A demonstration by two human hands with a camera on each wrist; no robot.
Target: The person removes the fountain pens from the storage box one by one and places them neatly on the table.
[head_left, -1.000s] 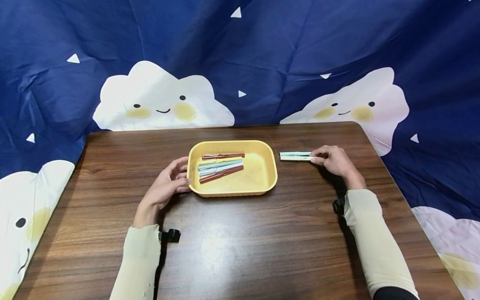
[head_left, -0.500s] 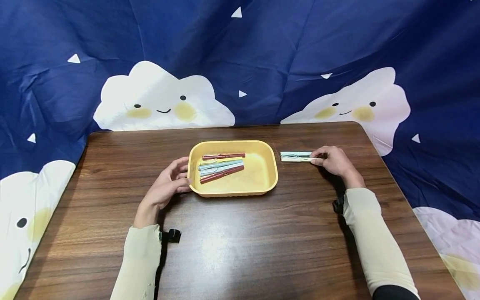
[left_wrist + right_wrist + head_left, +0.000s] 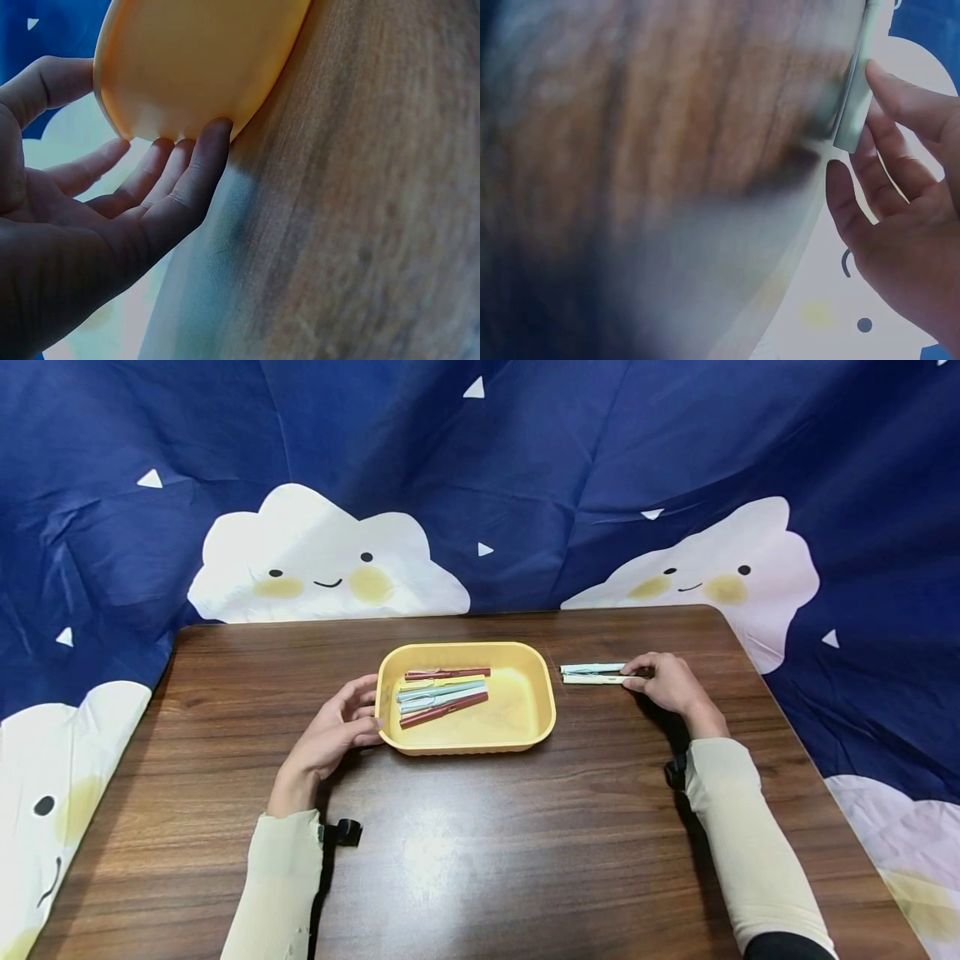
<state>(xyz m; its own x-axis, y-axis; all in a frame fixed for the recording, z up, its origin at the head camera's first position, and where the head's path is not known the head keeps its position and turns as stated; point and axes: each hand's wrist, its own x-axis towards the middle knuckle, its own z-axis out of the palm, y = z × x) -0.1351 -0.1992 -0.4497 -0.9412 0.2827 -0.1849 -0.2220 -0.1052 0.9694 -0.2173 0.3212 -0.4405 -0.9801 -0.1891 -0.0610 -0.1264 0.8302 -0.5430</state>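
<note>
My left hand [image 3: 333,731] is at the left end of a yellow plastic tray [image 3: 517,747]. In the left wrist view its fairly straight fingers press the tray's outer wall [image 3: 187,67], with the thumb at the rim. Several pens lie in the tray's left half, among them a dark red pen [image 3: 444,710] and a light blue pen [image 3: 442,690]. Right of the tray, a white pen [image 3: 592,679] and a pale blue pen [image 3: 592,668] lie side by side. My right hand [image 3: 667,683] pinches their right ends between thumb and fingers.
The brown wooden table [image 3: 480,843] carries everything. Behind it hangs a dark blue curtain [image 3: 525,468] with smiling white clouds. Black straps [image 3: 348,832] circle both wrists over pale sleeves.
My right thumb and fingers shift very slightly at the ends of the two pens. The left hand, tray and pens inside it stay put.
</note>
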